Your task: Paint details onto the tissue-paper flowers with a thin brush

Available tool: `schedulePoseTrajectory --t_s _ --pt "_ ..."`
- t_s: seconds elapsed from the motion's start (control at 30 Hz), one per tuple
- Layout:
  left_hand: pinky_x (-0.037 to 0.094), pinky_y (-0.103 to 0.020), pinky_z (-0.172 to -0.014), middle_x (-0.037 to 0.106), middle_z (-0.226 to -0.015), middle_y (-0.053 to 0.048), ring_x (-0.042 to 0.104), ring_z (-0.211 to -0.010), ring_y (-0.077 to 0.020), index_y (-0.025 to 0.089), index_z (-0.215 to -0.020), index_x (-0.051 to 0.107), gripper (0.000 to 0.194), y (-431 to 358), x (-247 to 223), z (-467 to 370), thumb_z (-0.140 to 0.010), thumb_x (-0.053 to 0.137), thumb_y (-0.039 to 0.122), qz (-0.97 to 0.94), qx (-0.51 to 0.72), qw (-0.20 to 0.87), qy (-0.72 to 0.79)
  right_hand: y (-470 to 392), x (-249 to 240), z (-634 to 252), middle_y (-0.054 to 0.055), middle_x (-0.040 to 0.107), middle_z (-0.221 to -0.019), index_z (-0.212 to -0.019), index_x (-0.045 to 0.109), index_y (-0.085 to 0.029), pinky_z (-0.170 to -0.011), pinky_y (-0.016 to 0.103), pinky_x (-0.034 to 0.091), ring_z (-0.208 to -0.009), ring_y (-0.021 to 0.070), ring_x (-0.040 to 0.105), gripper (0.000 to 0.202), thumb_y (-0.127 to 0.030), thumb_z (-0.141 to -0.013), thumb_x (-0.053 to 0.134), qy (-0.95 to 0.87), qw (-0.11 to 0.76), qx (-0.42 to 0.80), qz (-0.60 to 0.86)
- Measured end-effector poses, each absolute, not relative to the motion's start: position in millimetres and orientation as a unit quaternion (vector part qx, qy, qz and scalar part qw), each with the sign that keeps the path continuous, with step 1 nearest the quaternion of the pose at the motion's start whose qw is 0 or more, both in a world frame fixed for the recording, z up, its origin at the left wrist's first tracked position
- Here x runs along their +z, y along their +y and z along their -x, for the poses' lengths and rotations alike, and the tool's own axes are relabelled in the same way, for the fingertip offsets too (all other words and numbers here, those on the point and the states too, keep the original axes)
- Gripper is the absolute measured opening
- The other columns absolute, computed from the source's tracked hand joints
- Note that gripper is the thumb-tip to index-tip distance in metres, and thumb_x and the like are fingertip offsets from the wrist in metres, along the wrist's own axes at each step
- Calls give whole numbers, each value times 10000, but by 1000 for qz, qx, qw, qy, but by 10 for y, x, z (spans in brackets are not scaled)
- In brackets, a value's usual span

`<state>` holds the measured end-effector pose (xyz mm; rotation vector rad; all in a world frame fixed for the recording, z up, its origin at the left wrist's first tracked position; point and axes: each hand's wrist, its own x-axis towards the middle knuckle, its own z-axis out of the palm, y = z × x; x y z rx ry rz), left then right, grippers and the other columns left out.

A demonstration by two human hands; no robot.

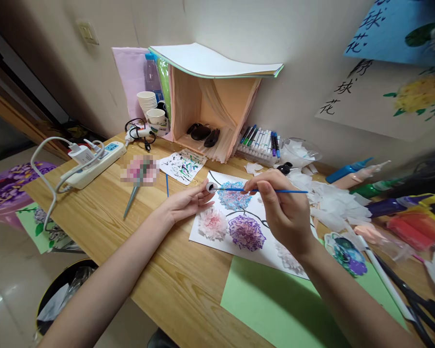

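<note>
Between the fingers of my left hand [188, 202] is a small open bottle [210, 187], its dark mouth tipped toward the right. My right hand [284, 208] pinches a thin blue paintbrush [293, 191], held level with its tip at the bottle's mouth. Below both hands lies a white sheet [219, 244] with paper flowers on it: a blue one [235, 197], a purple one [247, 233] and a pale pink one [212, 223]. Black curved lines run between the flowers. Part of the sheet is hidden behind my right hand. Green paper [261, 295] sticks out beneath it.
A paint-smeared paper [184, 166] and a power strip [94, 166] are at the left. Behind stand an open box [252, 104] and markers [263, 140]. White tissue scraps [326, 193], paint bottles [350, 170], a paint-covered palette [346, 253] and black scissors [413, 295] lie right.
</note>
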<state>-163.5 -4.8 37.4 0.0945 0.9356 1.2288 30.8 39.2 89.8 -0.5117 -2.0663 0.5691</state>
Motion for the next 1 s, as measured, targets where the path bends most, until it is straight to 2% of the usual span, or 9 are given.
schedulePoseTrajectory --t_s 0.1,0.23,0.33,0.43,0.5,0.77,1.0 --pt "365 -354 -984 643 -708 -1 598 -700 -90 152 -719 638 145 -43 388 1643 -839 604 226 -45 559 711 423 380 905 -304 23 611 -736 -778 591 -200 -669 322 432 -717 151 552 260 -271 -937 398 -822 469 246 209" --pt "347 -333 -987 644 -711 7 594 -711 -79 157 -710 638 162 -13 366 1691 -836 611 255 -39 576 695 429 359 903 -315 21 578 -640 -688 569 -222 -621 335 429 -650 160 552 353 -320 -950 352 -757 561 255 215" --pt "340 -325 -985 645 -734 8 590 -723 -77 163 -714 641 139 6 326 1728 -787 670 278 -42 582 687 433 347 865 -309 18 559 -605 -667 557 -220 -581 323 407 -590 145 519 364 -315 -951 349 -787 513 265 218" --pt "334 -319 -986 641 -755 5 588 -753 -86 166 -721 646 145 8 298 1735 -736 718 290 -59 581 686 434 329 807 -268 15 572 -608 -683 567 -204 -606 307 408 -622 139 520 327 -271 -943 380 -846 433 235 202" --pt "322 -314 -991 638 -764 5 584 -773 -89 168 -729 649 145 5 291 1730 -732 721 294 -67 580 688 432 312 774 -233 16 585 -609 -681 567 -198 -610 297 412 -640 139 524 308 -247 -934 399 -866 410 216 188" --pt "304 -314 -998 640 -767 8 576 -794 -92 171 -755 657 149 7 279 1735 -744 708 310 -75 576 694 425 287 715 -188 8 584 -576 -663 564 -192 -591 271 409 -616 132 517 286 -199 -917 434 -877 402 192 181" --pt "303 -324 -1000 645 -764 1 572 -778 -94 164 -750 662 167 12 274 1736 -734 714 322 -79 573 694 429 280 728 -194 11 596 -587 -685 574 -196 -594 279 411 -621 137 533 281 -220 -923 425 -872 403 203 189"
